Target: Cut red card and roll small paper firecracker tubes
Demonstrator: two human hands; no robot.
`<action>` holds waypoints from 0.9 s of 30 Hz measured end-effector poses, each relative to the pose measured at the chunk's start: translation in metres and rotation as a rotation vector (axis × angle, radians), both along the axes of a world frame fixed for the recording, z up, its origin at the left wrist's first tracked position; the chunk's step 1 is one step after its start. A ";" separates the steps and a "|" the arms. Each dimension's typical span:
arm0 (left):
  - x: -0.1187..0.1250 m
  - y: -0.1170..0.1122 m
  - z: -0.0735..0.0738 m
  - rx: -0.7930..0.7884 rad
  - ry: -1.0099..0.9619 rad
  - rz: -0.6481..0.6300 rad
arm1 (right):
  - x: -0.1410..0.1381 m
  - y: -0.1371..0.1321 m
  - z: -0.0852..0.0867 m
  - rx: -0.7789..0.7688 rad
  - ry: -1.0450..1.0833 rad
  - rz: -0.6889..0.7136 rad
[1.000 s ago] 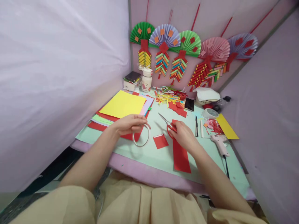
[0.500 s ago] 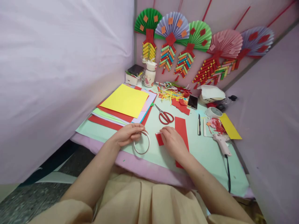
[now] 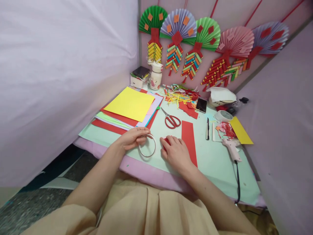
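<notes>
My left hand [image 3: 134, 137] pinches the upper edge of a thin roll of white tape [image 3: 154, 145], which hangs as an upright ring just over the front of the table. To its right, my right hand [image 3: 176, 152] lies over a small red paper piece [image 3: 165, 141], its fingers stretched out and resting on it; most of that piece is hidden under them. A long red paper strip [image 3: 188, 138] lies flat along the right side of this hand. Beyond both hands rest red-handled scissors [image 3: 173, 121], blades spread a little and pointing away.
At left is a stack of coloured paper with a yellow sheet [image 3: 129, 103] on top. Paper scraps [image 3: 179, 98], a phone [image 3: 201, 105] and a bottle [image 3: 156, 76] sit at the back. A utility knife [image 3: 207, 129] and a corded glue gun [image 3: 232, 149] lie right.
My right hand has gone from pinching at the small red piece's top edge to lying flatter over it, covering more of it. My left hand still holds the tape roll.
</notes>
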State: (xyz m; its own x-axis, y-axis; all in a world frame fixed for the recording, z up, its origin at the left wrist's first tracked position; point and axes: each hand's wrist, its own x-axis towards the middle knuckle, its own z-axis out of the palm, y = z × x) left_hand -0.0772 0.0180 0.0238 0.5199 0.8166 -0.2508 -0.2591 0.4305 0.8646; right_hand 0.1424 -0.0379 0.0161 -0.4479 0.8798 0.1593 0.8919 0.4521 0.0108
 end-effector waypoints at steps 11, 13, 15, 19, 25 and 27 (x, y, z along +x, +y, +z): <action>0.017 0.005 0.024 0.193 0.371 -0.073 | 0.017 0.015 0.001 0.003 0.264 -0.017; 0.023 0.007 0.025 0.264 0.481 -0.114 | 0.022 0.013 -0.003 0.014 0.265 -0.004; 0.030 0.009 0.025 0.329 0.572 -0.163 | 0.023 0.012 -0.007 0.008 0.289 0.015; 0.045 0.010 0.022 0.396 0.641 -0.232 | 0.019 0.013 -0.007 -0.039 0.525 -0.061; 0.055 0.011 0.010 0.437 0.606 -0.251 | 0.017 0.014 0.003 -0.227 0.845 -0.198; 0.057 0.010 0.008 0.445 0.588 -0.259 | 0.016 0.014 0.003 -0.263 0.887 -0.211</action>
State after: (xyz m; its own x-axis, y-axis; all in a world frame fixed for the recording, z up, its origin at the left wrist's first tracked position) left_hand -0.0206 0.0278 0.0315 0.5906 0.7759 -0.2217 0.3564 -0.0043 0.9343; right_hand 0.1585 -0.0242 0.0191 -0.0864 0.9848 0.1510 0.5894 0.1727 -0.7892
